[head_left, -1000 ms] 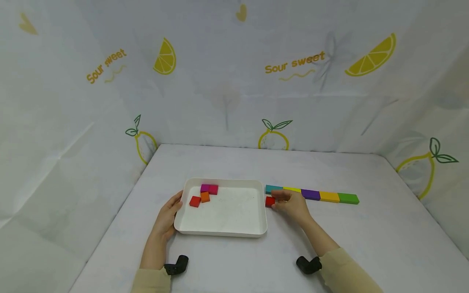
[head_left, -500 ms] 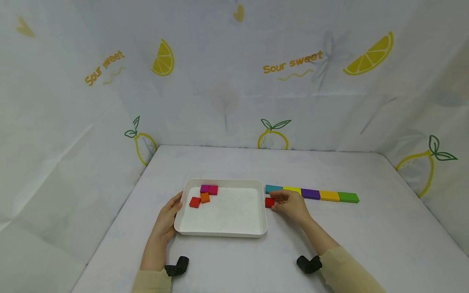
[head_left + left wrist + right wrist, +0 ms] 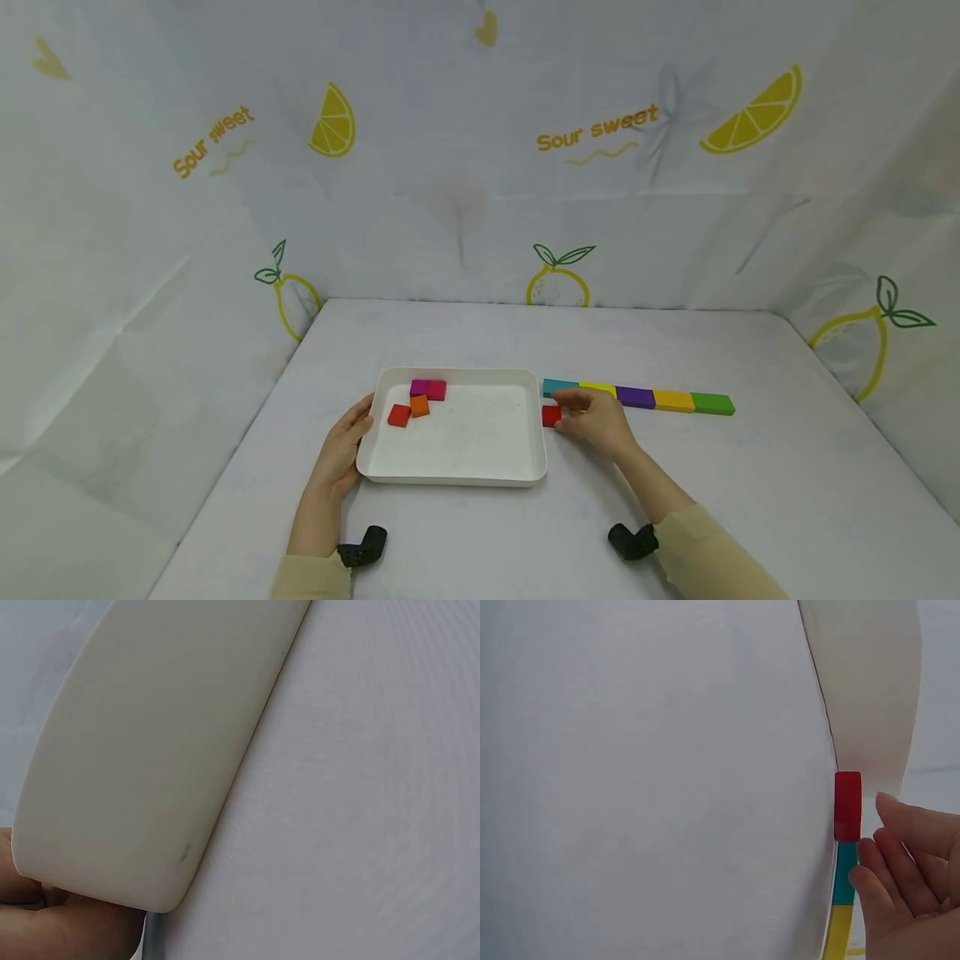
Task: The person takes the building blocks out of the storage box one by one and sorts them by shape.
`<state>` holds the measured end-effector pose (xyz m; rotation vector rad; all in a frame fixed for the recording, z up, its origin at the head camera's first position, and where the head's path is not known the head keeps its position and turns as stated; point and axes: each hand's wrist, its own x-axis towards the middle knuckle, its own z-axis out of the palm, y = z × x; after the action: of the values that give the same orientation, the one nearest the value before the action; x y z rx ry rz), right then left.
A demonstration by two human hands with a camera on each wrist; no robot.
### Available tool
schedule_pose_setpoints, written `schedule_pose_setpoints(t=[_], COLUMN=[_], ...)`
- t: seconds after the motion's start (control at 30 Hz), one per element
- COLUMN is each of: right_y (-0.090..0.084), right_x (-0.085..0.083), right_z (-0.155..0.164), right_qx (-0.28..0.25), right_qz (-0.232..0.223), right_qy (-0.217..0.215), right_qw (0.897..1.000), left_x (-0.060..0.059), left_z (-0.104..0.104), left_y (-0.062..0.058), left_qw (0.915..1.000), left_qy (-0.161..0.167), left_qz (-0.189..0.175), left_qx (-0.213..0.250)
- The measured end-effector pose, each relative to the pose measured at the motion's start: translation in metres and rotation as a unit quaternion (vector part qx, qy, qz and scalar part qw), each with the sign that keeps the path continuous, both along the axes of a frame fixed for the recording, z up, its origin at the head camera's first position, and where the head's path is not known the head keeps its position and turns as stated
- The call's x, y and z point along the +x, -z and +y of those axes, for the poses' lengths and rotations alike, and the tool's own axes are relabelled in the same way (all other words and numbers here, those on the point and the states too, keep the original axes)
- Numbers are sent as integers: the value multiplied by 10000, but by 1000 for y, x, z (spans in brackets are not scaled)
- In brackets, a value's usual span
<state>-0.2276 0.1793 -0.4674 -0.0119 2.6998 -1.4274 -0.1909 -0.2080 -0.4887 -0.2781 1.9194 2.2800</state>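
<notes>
A white rectangular tray (image 3: 472, 442) sits on the table. My left hand (image 3: 341, 450) rests against its left end; in the left wrist view, fingers (image 3: 71, 930) press near the bottom corner of the tray wall. Inside, at the upper left, lie a magenta block (image 3: 419, 387), a pink block (image 3: 437, 390), an orange block (image 3: 419, 406) and a red block (image 3: 399, 415). Another red block (image 3: 551, 416) lies right at the tray's right side. Beside that block is my right hand (image 3: 596, 423), fingers loosely bent; in the right wrist view, a gap shows between the thumb tip and the block (image 3: 847, 806).
A straight row of flat blocks extends right from the tray: teal (image 3: 560, 387), yellow (image 3: 597, 387), purple (image 3: 635, 397), orange-yellow (image 3: 673, 402) and green (image 3: 712, 404). White cloth (image 3: 420, 167) with lemon prints hangs behind the table (image 3: 480, 333).
The red block beside my right hand has shifted very slightly left toward the tray. Both hands and the other blocks look unchanged.
</notes>
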Motion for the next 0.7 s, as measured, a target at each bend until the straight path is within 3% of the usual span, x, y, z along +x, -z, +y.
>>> schedule_pose_setpoints(t=[0.13, 0.4, 0.7], right_y=[-13, -37, -38], right_x=[-1, -3, -8], right_z=[-5, -40, -97], right_qx=[-127, -721, -969], right_qz=[182, 519, 556], right_qy=[65, -226, -515], right_qw=[9997, 9958, 9924], left_x=[0, 0, 1], left_z=[0, 0, 1], left_y=[0, 0, -1], left_qw=[10000, 10000, 10000], left_qy=[-17, 30, -4], left_qz=[-11, -5, -5], left_qx=[-9, -20, 13])
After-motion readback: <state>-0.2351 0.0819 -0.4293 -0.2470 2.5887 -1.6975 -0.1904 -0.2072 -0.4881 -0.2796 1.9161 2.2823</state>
